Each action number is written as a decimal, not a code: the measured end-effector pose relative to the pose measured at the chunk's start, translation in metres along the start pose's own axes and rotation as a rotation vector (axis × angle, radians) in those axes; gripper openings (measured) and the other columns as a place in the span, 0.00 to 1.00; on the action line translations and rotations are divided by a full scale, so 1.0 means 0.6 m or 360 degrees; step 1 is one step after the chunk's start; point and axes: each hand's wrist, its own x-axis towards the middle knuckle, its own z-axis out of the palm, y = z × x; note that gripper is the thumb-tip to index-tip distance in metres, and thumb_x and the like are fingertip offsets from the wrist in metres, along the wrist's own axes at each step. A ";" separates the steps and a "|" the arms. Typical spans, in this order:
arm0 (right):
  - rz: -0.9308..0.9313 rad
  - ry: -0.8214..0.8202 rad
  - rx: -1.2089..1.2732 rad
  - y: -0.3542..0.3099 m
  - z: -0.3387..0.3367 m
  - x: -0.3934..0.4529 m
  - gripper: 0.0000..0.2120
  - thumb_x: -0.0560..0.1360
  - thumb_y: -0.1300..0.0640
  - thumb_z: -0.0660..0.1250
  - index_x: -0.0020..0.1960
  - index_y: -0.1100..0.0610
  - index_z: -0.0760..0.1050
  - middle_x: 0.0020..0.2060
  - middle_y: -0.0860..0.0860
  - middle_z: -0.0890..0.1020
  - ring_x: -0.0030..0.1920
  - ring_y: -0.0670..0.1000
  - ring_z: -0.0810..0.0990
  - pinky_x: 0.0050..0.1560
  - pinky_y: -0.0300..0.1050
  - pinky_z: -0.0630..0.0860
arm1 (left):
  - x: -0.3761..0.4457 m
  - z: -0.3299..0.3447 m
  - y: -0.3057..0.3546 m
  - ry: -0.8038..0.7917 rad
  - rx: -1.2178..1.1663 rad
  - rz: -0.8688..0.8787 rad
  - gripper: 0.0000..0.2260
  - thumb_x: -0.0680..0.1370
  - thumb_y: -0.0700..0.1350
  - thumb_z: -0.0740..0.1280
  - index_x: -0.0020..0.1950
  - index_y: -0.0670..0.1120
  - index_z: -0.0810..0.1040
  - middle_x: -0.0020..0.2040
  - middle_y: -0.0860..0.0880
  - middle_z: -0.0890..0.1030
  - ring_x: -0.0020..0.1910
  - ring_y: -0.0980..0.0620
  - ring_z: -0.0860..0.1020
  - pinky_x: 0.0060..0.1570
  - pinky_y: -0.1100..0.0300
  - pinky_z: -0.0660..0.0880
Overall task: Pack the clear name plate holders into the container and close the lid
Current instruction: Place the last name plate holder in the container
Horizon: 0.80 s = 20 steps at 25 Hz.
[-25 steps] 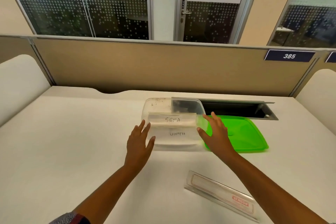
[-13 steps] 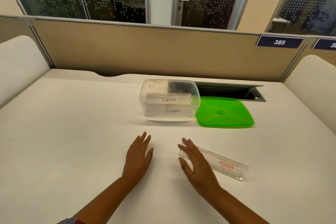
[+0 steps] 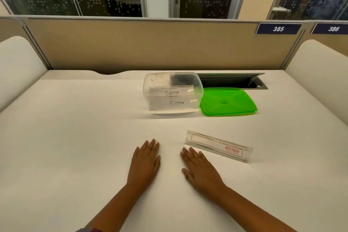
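A clear plastic container (image 3: 150, 83) stands open at the middle back of the white desk. Inside it two clear name plate holders show through the wall, one labelled SIGMA (image 3: 171, 92) and one below it (image 3: 177, 102). The green lid (image 3: 227, 102) lies flat against the container's right side. A third clear name plate holder (image 3: 218, 145) with a red GEMSON label lies on the desk, nearer to me on the right. My left hand (image 3: 145, 162) and my right hand (image 3: 201, 170) rest flat, palms down, holding nothing. The right hand's fingertips lie just left of the loose holder.
A dark cable recess (image 3: 233, 81) is sunk into the desk behind the lid. A tan partition (image 3: 150, 45) with number signs 385 and 386 closes off the back. White padded side panels (image 3: 18, 66) flank the desk left and right.
Both hands have drawn back from the container's sides toward me and now lie flat on the desk. The right hand passed over the loose holder's left end and settled beside it.
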 end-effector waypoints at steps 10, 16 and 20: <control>-0.0010 0.0175 0.0100 -0.009 -0.007 -0.011 0.21 0.78 0.54 0.55 0.71 0.53 0.65 0.72 0.48 0.66 0.74 0.50 0.59 0.74 0.49 0.44 | 0.000 0.000 0.001 -0.0016 0.0031 -0.0018 0.22 0.80 0.50 0.51 0.74 0.50 0.55 0.76 0.52 0.57 0.76 0.52 0.52 0.74 0.53 0.49; -0.0148 0.0337 -0.0179 -0.009 -0.036 -0.012 0.19 0.66 0.62 0.73 0.56 0.55 0.79 0.59 0.53 0.81 0.61 0.55 0.78 0.59 0.61 0.73 | -0.006 0.000 0.004 -0.0022 0.0062 -0.0029 0.23 0.80 0.49 0.50 0.75 0.51 0.53 0.77 0.53 0.54 0.76 0.53 0.50 0.74 0.53 0.47; -0.0142 0.0498 -0.0210 0.012 -0.065 0.003 0.19 0.66 0.64 0.72 0.56 0.55 0.79 0.60 0.54 0.80 0.63 0.56 0.77 0.61 0.62 0.71 | -0.011 -0.001 0.000 0.0000 0.0035 -0.0037 0.22 0.80 0.49 0.50 0.75 0.52 0.54 0.77 0.53 0.55 0.76 0.53 0.51 0.74 0.53 0.47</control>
